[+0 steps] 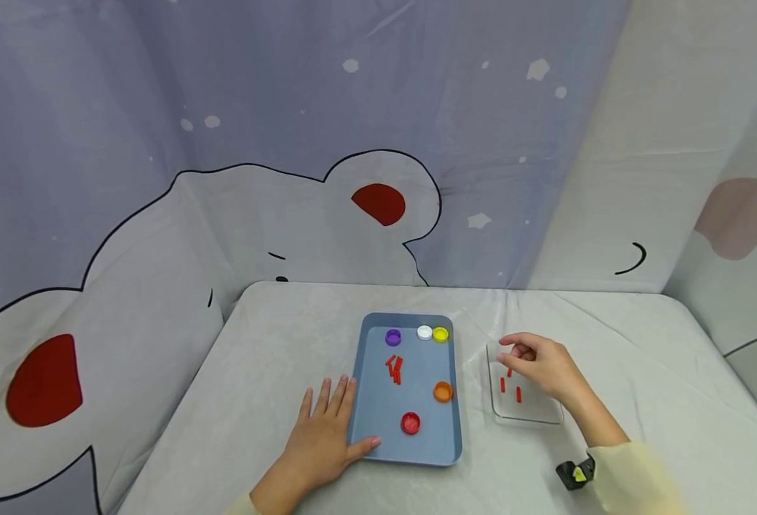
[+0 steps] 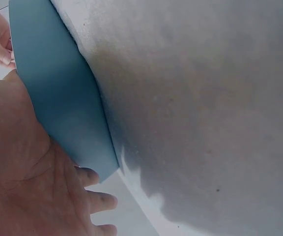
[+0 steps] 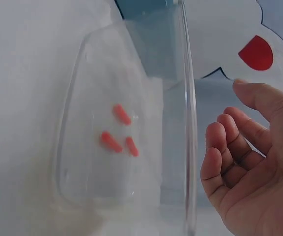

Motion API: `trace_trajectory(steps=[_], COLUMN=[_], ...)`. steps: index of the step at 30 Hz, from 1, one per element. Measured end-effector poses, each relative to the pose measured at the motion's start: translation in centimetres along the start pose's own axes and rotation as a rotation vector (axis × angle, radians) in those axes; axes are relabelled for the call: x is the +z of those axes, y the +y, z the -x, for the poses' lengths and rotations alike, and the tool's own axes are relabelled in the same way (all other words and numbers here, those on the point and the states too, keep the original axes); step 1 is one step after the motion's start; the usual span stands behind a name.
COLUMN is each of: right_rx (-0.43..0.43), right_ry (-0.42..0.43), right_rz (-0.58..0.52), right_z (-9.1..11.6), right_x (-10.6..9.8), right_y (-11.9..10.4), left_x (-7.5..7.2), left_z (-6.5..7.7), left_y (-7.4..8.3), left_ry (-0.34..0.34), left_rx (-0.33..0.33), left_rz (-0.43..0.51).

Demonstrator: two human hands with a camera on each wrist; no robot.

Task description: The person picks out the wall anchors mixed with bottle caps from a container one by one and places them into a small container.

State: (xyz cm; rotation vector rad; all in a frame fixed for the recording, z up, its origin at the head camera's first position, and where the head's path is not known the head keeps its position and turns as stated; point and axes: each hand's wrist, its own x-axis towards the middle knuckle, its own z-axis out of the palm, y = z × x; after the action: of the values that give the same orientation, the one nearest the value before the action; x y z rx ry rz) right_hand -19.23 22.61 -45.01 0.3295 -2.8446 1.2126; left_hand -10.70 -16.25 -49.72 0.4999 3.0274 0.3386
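My left grip (image 1: 319, 447) lies palm down with fingers straight and a little spread, and has hold of nothing; its thumb reaches over the near left edge of a blue-grey rectangular tray (image 1: 423, 365), though I cannot tell how firmly it presses. My right grip (image 1: 541, 365) hangs over a clear rectangular plastic box (image 1: 536, 412) to the right of the tray, its fingers loosely bent, the thumb apart from them, and I see nothing between them. Below it, inside the box, lie three short red sticks (image 1: 518, 394), spaced a little apart from one another. More of the same, a small cluster of red sticks (image 1: 398, 363), lie together on the tray. Around that cluster sit a purple round cap (image 1: 393, 337) at the far left, a white round cap (image 1: 424, 332) just beside a yellow round cap (image 1: 440, 335) at the far right, an orange round cap (image 1: 443, 392) by the right edge, and a red round cap (image 1: 411, 423) towards me
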Motion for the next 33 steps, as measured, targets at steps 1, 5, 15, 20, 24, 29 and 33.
trace_trajectory(steps=[1, 5, 15, 20, 24, 29, 33], right_rx=[-0.001, -0.006, -0.012, -0.007, -0.020, -0.068, -0.089], right_ry=[-0.003, -0.015, -0.057, -0.075, -0.082, -0.082, -0.096], right_rz=[-0.005, -0.026, -0.057, -0.082, -0.094, -0.121, -0.127], right_z=[0.0, -0.3, -0.9, -1.3, -1.6, -2.1, -2.4], right_x=[0.2, 0.8, 2.5, 3.4, 4.1, 5.1, 5.9], right_y=[-0.2, -0.9, -2.6, -3.1, -3.4, -3.8, -4.3], left_x=[-0.1, -0.3, -0.2, 0.0, 0.1, 0.1, 0.2], left_z=[0.0, 0.0, 0.0, -0.1, -0.2, -0.1, -0.2], left_y=[0.0, 0.3, 0.3, 0.2, 0.1, 0.0, -0.1], left_ry=[-0.002, -0.016, -0.026, -0.014, -0.013, -0.021, -0.030], left_rx=[-0.002, -0.012, -0.017, -0.010, -0.013, -0.019, -0.025], left_rz=[-0.001, -0.014, -0.026, -0.030, -0.040, -0.037, -0.036])
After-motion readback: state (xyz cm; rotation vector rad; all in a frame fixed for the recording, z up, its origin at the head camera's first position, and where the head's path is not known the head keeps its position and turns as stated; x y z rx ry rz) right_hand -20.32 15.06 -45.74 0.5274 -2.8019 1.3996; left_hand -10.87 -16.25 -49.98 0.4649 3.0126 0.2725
